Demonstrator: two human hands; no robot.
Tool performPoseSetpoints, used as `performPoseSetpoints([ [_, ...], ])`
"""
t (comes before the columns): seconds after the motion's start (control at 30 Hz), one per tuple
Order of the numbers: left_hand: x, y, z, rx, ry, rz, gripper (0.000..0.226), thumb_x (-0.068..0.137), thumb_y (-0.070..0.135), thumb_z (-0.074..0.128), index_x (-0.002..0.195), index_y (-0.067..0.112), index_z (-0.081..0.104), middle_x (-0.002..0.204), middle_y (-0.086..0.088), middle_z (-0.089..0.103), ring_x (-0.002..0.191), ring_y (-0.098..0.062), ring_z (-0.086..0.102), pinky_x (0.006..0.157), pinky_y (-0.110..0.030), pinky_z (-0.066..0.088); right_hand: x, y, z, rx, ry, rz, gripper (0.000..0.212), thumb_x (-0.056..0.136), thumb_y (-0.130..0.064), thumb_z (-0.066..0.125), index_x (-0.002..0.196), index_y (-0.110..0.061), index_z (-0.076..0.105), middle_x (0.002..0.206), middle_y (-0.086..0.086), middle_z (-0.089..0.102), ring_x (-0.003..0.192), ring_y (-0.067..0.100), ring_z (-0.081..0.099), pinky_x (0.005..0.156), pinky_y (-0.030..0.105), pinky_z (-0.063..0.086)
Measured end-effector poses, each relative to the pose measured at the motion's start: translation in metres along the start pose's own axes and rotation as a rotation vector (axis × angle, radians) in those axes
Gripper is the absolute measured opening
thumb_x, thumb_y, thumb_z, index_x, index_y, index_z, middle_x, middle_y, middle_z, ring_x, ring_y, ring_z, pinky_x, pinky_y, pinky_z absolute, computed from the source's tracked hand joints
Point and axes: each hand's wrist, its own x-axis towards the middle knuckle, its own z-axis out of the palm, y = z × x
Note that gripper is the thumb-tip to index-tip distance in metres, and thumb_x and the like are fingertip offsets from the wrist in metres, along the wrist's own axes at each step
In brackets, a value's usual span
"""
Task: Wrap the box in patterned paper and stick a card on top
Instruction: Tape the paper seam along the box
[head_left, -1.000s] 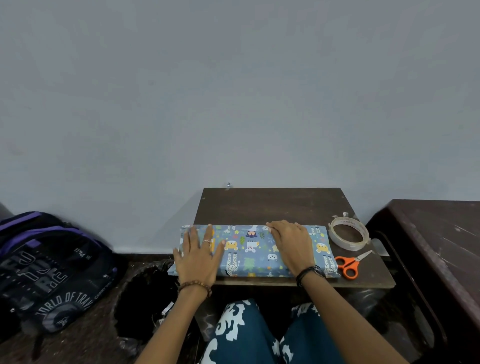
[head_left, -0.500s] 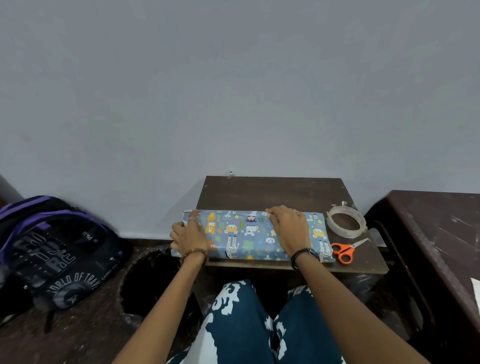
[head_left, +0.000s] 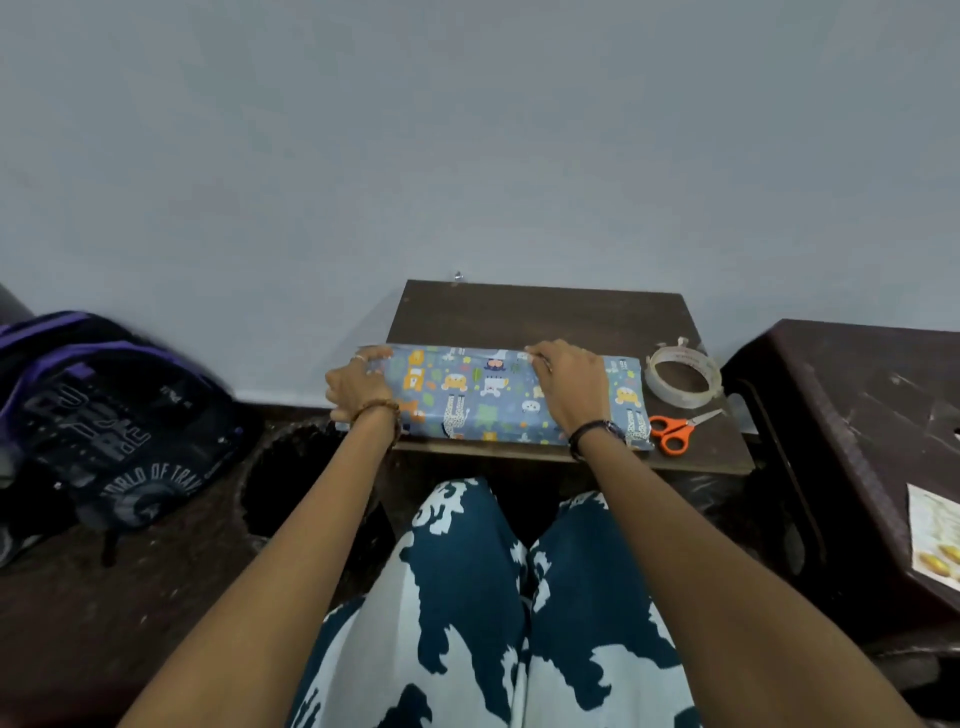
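A person seated at a small dark wooden tabletop (head_left: 545, 317) works on a flat box wrapped in blue paper printed with cartoon animals (head_left: 483, 400), which lies along the near edge of the tabletop and overhangs its left side. A second ago the left hand (head_left: 358, 387) lay flat on top of the parcel; it has since slid to the left end, where its fingers now curl around the paper at that end. The right hand (head_left: 569, 387) has stayed put, resting on the right-centre of the top with its fingers bent and pressing along the far edge. The shift suggests the long seam is settled and the left end flap is next to be folded in. A roll of clear tape (head_left: 683, 376) sits just right of the parcel, with orange-handled scissors (head_left: 675, 428) near it, both within reach. A pale printed card (head_left: 935, 535) lies on the dark side table (head_left: 857, 395) at far right, not yet stuck on. A dark purple-trimmed backpack (head_left: 109, 415) rests on the floor at left.
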Motion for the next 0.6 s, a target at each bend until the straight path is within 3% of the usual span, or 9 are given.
performPoseSetpoints([
  [0.1,0.001,0.001,0.003,-0.091,0.032,-0.073,0.048,0.090,0.004,0.034,0.072,0.031,0.069,0.118,-0.004,0.046,0.110,-0.029,0.041,0.100,-0.042,0.037,0.000,0.000,0.003,-0.006,-0.009,-0.001,0.027,0.100,-0.025,0.043,0.116,-0.019,0.064,0.105,0.003,0.066,0.095,0.024,0.061,0.089,0.038,0.042],
  [0.17,0.012,-0.003,0.005,-0.284,-0.018,-0.129,0.050,0.083,-0.003,0.036,0.069,0.028,0.073,0.115,-0.005,0.055,0.104,-0.027,0.051,0.092,-0.036,0.046,0.000,0.001,0.004,-0.012,-0.007,-0.001,0.028,0.100,-0.026,0.042,0.116,-0.019,0.064,0.107,0.002,0.066,0.096,0.023,0.061,0.090,0.037,0.042],
  [0.23,0.021,-0.002,-0.003,-0.474,-0.148,-0.182,0.045,0.085,-0.013,0.038,0.099,0.012,0.073,0.113,-0.015,0.059,0.091,-0.028,0.058,0.081,-0.031,0.052,0.001,0.004,0.004,-0.004,0.003,-0.004,0.028,0.100,-0.025,0.042,0.116,-0.019,0.064,0.106,0.002,0.067,0.096,0.023,0.061,0.091,0.037,0.042],
  [0.3,0.028,0.005,-0.019,-0.434,-0.365,-0.216,0.045,0.089,-0.016,0.038,0.129,0.000,0.052,0.124,-0.016,0.053,0.103,-0.031,0.055,0.088,-0.034,0.046,0.001,0.005,0.004,0.011,0.015,-0.008,0.028,0.101,-0.025,0.041,0.116,-0.019,0.064,0.106,0.002,0.067,0.096,0.022,0.061,0.092,0.037,0.041],
  [0.37,0.038,0.008,-0.033,-0.312,-0.537,-0.243,0.051,0.090,-0.012,0.044,0.138,0.005,0.041,0.139,-0.015,0.043,0.123,-0.035,0.046,0.095,-0.035,0.040,0.001,0.005,0.004,0.020,0.018,-0.017,0.028,0.101,-0.025,0.041,0.117,-0.019,0.064,0.106,0.001,0.067,0.097,0.022,0.060,0.092,0.036,0.039],
  [0.43,0.045,0.004,-0.041,-0.236,-0.576,-0.207,0.050,0.091,-0.010,0.045,0.139,0.005,0.040,0.143,-0.017,0.040,0.122,-0.033,0.049,0.095,-0.032,0.040,0.000,0.004,0.004,0.009,0.021,-0.025,0.029,0.101,-0.025,0.041,0.118,-0.019,0.063,0.107,0.001,0.067,0.098,0.022,0.060,0.092,0.036,0.038],
  [0.5,0.042,0.003,-0.039,-0.204,-0.431,-0.140,0.041,0.090,-0.010,0.047,0.129,0.001,0.051,0.136,-0.021,0.048,0.093,-0.020,0.064,0.084,-0.025,0.046,0.000,0.005,0.004,-0.002,0.018,-0.024,0.029,0.101,-0.026,0.040,0.119,-0.020,0.063,0.108,0.001,0.066,0.098,0.021,0.060,0.093,0.035,0.037],
  [0.53,0.037,0.004,-0.034,-0.135,-0.304,-0.065,0.037,0.088,-0.010,0.048,0.121,0.004,0.058,0.131,-0.020,0.052,0.088,-0.017,0.064,0.080,-0.024,0.047,0.000,0.005,0.004,-0.001,0.014,-0.020,0.029,0.101,-0.027,0.041,0.119,-0.020,0.062,0.108,0.001,0.066,0.099,0.021,0.059,0.093,0.035,0.037],
  [0.6,0.018,0.013,-0.024,0.203,0.008,0.159,0.039,0.083,-0.008,0.048,0.109,0.016,0.064,0.128,-0.013,0.049,0.110,-0.022,0.051,0.089,-0.032,0.037,0.001,0.005,0.005,0.020,0.012,-0.015,0.029,0.098,-0.034,0.046,0.117,-0.020,0.064,0.109,0.000,0.067,0.099,0.020,0.060,0.094,0.035,0.038],
])
